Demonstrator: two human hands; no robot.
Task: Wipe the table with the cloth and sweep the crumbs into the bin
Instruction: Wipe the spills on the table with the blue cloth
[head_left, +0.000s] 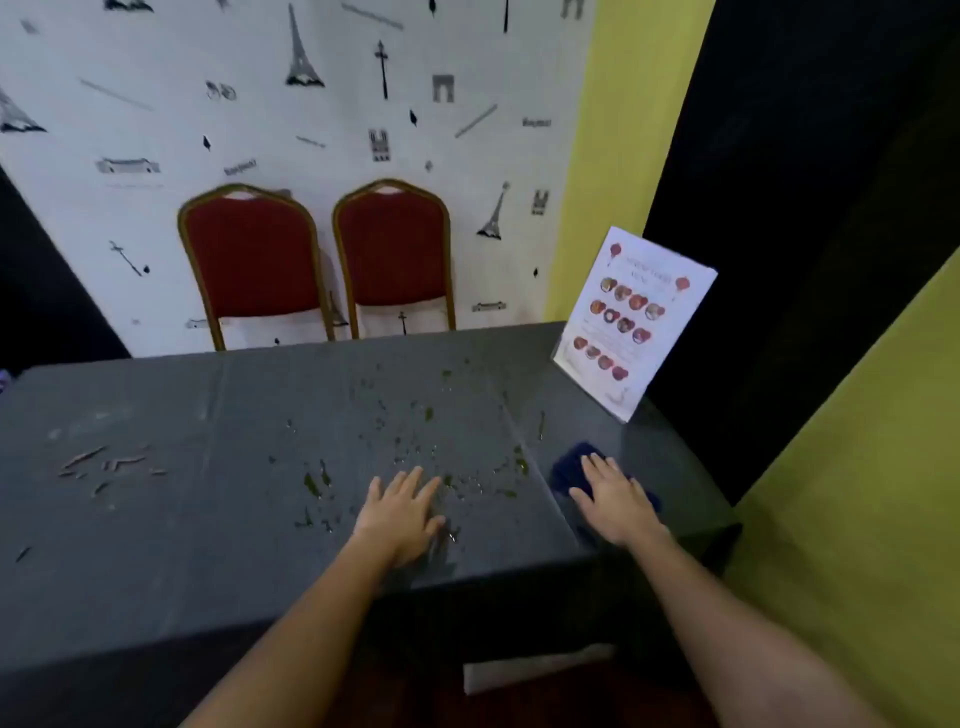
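A table under a dark grey cloth cover (156, 519) fills the lower view. Greenish crumbs and wet specks (447, 447) are scattered over its middle, and pale slivers (104, 465) lie at the left. My left hand (402, 512) rests flat on the table, fingers spread, at the near edge of the crumbs. My right hand (613, 499) lies flat, fingers apart, on a dark blue cloth (569, 467) near the table's right end. No bin is in view.
A laminated menu sheet (634, 322) stands tilted at the table's far right corner. Two red chairs (254, 260) (395, 254) stand behind the table against a patterned white wall. A yellow wall and a dark panel are on the right.
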